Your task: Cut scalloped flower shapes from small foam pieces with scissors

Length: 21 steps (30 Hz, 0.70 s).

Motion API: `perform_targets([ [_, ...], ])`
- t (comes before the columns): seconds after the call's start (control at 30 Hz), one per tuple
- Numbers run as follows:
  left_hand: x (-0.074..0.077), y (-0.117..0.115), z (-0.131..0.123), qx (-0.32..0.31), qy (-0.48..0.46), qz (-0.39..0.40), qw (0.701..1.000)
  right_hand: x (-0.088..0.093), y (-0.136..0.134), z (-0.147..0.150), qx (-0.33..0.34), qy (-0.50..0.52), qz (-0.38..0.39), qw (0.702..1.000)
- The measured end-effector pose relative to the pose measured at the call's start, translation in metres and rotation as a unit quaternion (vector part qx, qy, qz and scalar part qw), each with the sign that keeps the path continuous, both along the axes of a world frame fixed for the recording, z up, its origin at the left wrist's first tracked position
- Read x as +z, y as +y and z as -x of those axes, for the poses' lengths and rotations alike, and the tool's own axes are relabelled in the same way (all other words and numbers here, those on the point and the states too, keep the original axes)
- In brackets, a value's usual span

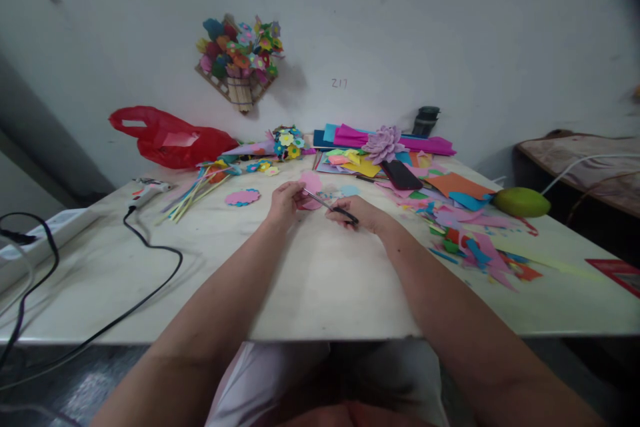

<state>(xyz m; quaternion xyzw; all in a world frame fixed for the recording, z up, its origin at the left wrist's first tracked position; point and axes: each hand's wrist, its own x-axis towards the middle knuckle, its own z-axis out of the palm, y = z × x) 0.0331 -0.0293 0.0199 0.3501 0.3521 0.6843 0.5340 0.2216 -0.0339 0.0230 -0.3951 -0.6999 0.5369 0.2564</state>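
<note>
My left hand (pixel 284 203) is closed on a pink paper piece (pixel 312 185), holding it just above the white table (pixel 320 280). My right hand (pixel 356 213) grips black-handled scissors (pixel 334 207), their blades reaching left into the pink paper. Both hands meet at the middle of the table, forearms stretched out from the near edge. A pink scalloped paper flower with a blue rim (pixel 243 197) lies to the left of my left hand.
A glue gun (pixel 147 191) with a black cord lies at left, near a red plastic bag (pixel 170 139). Coloured paper sheets, scraps (pixel 470 240), a purple paper flower (pixel 384 143), a black phone (pixel 401 175) and a green mango-like fruit (pixel 521 202) fill the right side. Paper flowers hang on the wall (pixel 240 57).
</note>
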Motion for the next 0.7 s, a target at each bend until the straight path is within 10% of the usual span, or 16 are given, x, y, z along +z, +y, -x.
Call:
perform_targets([
  [0.7, -0.001, 0.002, 0.002, 0.005, -0.008, 0.000, 1.000, 0.008, -0.003, 0.005, -0.018, 0.006, -0.027, 0.999],
])
